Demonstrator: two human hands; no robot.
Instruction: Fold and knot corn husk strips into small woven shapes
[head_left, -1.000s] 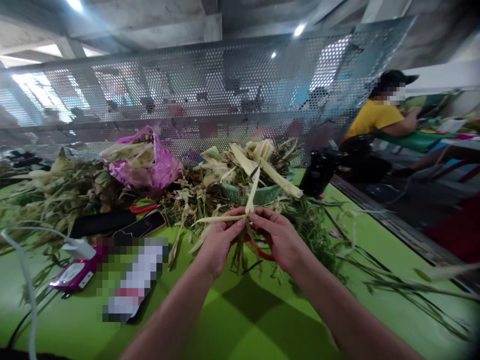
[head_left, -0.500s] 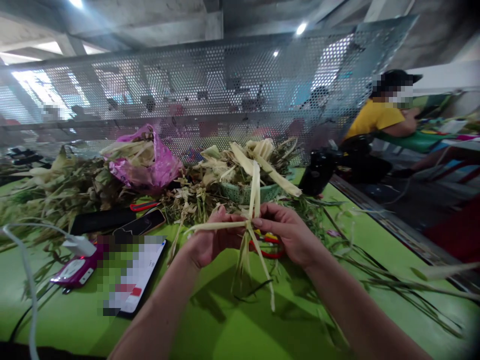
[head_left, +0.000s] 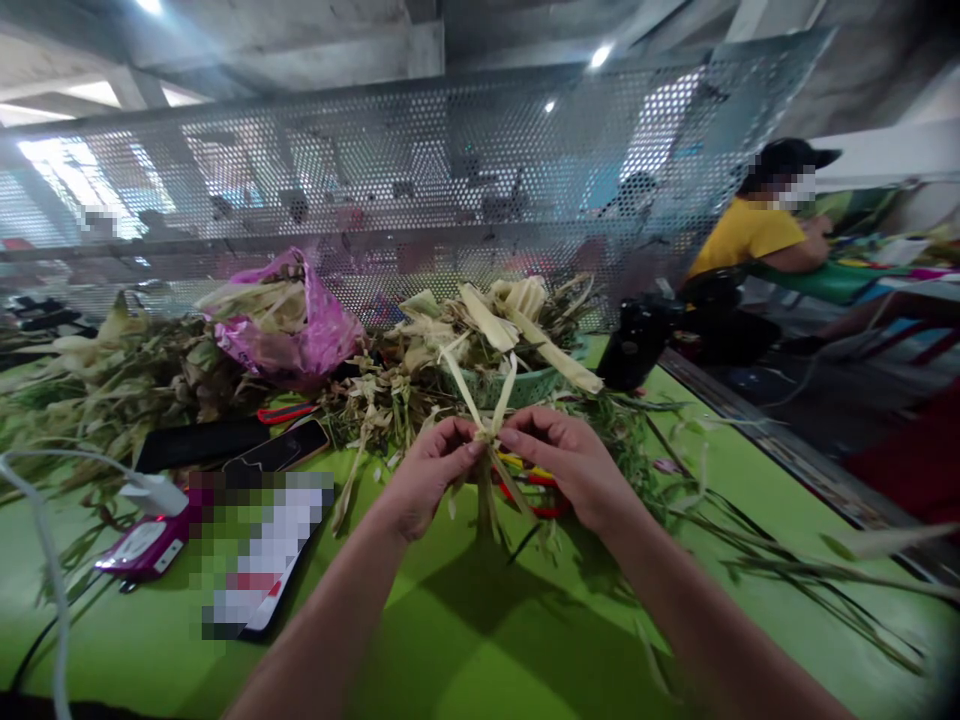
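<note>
Between my two hands is a bundle of pale dried husk strips [head_left: 487, 430], pinched at its knotted middle. Two strips rise from the knot in a V, and thinner ends hang below it. My left hand [head_left: 429, 470] is closed on the knot from the left, thumb on top. On the other side my right hand [head_left: 566, 455] pinches the same knot with thumb and fingers. Just behind the bundle, scissors with red and yellow handles [head_left: 546, 490] lie on the table, partly hidden by my right hand and the hanging strips.
A green basket [head_left: 465, 390] heaped with husks stands ahead, beside a pink plastic bag [head_left: 330, 330] of husks. A phone [head_left: 274, 560], a purple charging device [head_left: 142, 548] and a red cutter [head_left: 285, 412] lie left. Right are a black bottle [head_left: 634, 345], long stalks [head_left: 787, 560] and a person in yellow [head_left: 750, 235].
The strip that pointed left now stands up beside the other, forming a V. My left hand has turned, its thumb now at the knot. The hanging ends have drawn closer together.
</note>
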